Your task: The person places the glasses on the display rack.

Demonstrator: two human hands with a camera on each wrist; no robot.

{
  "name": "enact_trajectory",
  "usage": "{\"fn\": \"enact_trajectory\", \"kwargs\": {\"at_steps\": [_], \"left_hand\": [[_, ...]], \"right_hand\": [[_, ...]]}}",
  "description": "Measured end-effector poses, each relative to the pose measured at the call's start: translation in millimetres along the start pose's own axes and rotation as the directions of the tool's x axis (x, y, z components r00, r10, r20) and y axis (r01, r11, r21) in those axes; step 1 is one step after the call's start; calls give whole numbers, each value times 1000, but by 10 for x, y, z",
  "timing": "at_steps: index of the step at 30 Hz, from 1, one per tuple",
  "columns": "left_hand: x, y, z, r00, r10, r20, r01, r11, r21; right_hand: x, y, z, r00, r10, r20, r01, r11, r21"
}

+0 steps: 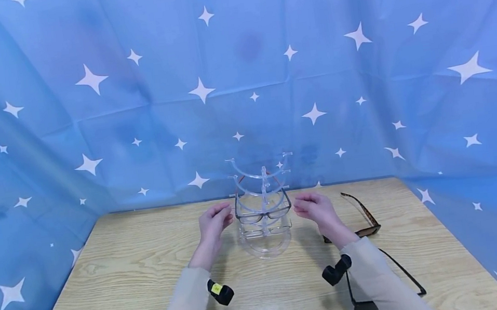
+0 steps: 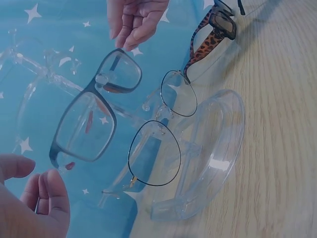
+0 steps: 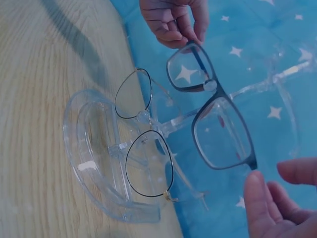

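Our left hand [image 1: 212, 228] and right hand [image 1: 319, 211] hover at the two outer corners of the dark-framed glasses [image 2: 91, 88], thumb and fingers parted on each; they seem to hold nothing, though whether a fingertip brushes the frame we cannot tell. The glasses rest on the clear stand [image 1: 266, 253], bridge over its small nose peg, above the thin-rimmed glasses [image 3: 150, 125]. To handle this well, we do best to work both corners evenly, touching only the frame near the hinges and leaving the lenses free of fingerprints. Any nudge should be small and level, since a one-sided push could tip the frame off its peg, and our knuckles need to clear the lower pair.
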State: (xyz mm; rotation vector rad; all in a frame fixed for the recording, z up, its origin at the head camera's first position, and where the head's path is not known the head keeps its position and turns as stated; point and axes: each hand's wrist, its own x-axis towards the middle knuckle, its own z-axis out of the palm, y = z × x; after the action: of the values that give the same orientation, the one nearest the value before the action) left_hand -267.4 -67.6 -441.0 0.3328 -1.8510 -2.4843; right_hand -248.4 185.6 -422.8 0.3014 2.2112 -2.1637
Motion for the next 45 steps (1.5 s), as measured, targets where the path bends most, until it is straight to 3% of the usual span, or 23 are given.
{"fn": "enact_trajectory", "kwargs": {"at_steps": [10,24,45], "left_hand": [[-182,34,1,998,31,56,-35,997,67],[-451,-41,55,990,24,141,-36,996,82],[-781,-375,299,951,-1,309,-24,997,75]], "right_hand": [[-217,-28,-100,999,-18,39,19,1000,-24],[-488,1,-284,997,-20,74,24,999,-42],[-839,67,-602,997,-74,35,74,997,-20]]}}
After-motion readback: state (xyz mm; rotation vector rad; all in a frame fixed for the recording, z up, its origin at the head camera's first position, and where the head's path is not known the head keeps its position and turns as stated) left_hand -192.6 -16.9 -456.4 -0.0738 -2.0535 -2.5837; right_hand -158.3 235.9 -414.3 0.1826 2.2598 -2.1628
